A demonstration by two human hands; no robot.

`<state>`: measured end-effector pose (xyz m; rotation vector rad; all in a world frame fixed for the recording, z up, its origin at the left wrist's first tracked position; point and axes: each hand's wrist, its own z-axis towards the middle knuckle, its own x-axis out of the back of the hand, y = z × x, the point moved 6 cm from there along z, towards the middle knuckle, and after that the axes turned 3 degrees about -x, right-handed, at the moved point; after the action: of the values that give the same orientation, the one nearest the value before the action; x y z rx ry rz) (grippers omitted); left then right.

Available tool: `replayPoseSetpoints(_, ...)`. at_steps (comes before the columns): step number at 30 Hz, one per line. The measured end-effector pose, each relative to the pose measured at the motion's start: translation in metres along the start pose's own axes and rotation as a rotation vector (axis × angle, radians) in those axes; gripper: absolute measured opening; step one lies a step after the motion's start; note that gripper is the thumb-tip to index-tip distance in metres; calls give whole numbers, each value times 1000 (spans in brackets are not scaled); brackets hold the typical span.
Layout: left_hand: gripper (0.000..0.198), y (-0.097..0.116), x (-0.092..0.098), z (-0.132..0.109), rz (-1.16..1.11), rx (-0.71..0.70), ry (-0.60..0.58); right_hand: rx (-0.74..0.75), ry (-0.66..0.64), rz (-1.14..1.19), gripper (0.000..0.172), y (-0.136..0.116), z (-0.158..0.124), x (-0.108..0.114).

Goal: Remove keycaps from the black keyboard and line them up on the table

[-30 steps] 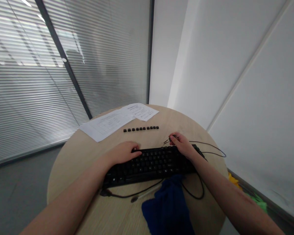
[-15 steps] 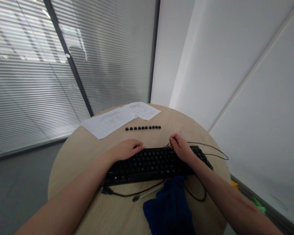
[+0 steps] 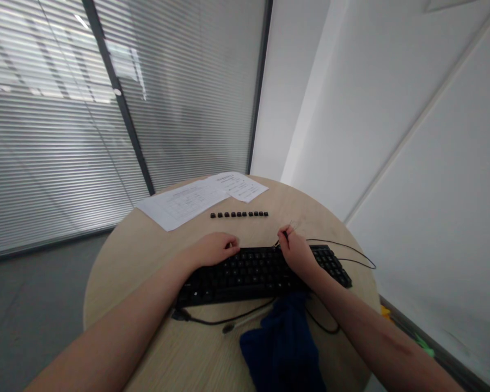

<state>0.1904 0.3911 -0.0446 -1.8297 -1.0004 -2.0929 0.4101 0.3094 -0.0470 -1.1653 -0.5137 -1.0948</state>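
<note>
A black keyboard [image 3: 245, 277] lies on the round table in front of me. My left hand [image 3: 216, 247] rests across its upper left part, fingers curled and thumb at the back edge, gripping it there. In my closed right hand [image 3: 294, 250] is a small dark tool, apparently a wire keycap puller [image 3: 286, 234]. Thin wires stick out past the fingers, and its lower end meets the keyboard's back row. Beyond the keyboard, several black keycaps [image 3: 239, 214] stand in a row.
Printed papers [image 3: 183, 204] cover part of the table's far left [image 3: 118, 256]. Near me lie a blue cloth [image 3: 281, 348], a small brush [image 3: 228, 328] and a cable plug [image 3: 182, 314]. A black cable [image 3: 351, 247] loops at the right. Behind are blinds and a white wall.
My right hand has shifted slightly left with the tool, and thin wires now show above its fingers. My left hand stays on the keyboard. The view has turned a little.
</note>
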Motion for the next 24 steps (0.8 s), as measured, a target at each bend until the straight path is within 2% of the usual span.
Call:
replayPoseSetpoints(8,29,-2,-2,0,-36,4,17,19,41,-26,18,3,-1,-4)
replayPoseSetpoints(14,29,-1,-2,0,-19,-13,26,91,18,-9,19,0,-4,-8)
replayPoseSetpoints(19,31,2,0,-1,-9,-4,6,65,102,144,23,7,-5,-4)
replayPoseSetpoints(24,33,1,-1,-1,-13,-7,0,-8,110,302,26,17,-6,-5)
